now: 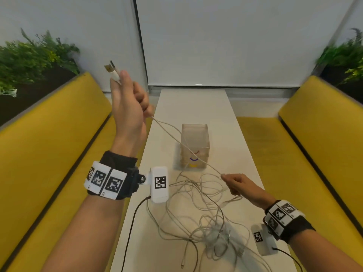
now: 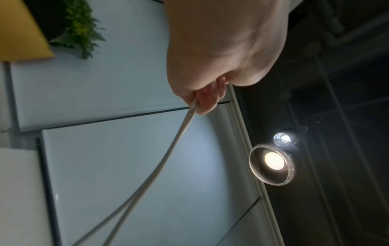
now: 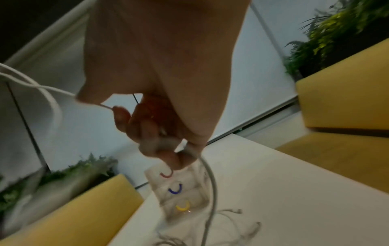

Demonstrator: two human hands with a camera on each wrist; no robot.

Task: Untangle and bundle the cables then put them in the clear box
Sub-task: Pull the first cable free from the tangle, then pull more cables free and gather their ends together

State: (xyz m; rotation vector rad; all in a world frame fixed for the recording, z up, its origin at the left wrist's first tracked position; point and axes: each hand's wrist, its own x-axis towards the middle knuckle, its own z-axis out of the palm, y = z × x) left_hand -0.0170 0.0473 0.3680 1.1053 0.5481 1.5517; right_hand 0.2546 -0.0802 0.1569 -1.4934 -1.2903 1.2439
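Left hand [image 1: 127, 107] raised high over the left edge of the counter [image 1: 231, 118], fingers curled round a white cable [image 1: 176, 134]; two plug ends [image 1: 111, 68] stick up past the fingertips. In the left wrist view, two strands of the same cable [image 2: 168, 153] leave the closed fist [image 2: 210, 74] side by side.

Right hand [image 1: 241, 186] low over the counter, near side of the clear box [image 1: 195, 146], thumb and fingers pinching the same white cable. Cable stretched taut in the air between both hands, crossing in front of the box. From the right wrist, fingers [image 3: 147, 133] curled tight on the cable [image 3: 210, 183], which drops from the fist toward the counter.

Clear box upright at mid-counter, lidless as far as can be told, purple and yellow curved marks on its near wall; red, blue and yellow marks seen from the right wrist [image 3: 179, 191].

Remaining cables [image 1: 212, 228] in a loose tangle on the near counter, between the wrists, several plug ends lying free. None seen in the box.

Yellow benches [image 1: 49, 144] on both sides, plants [image 1: 33, 55] behind them.
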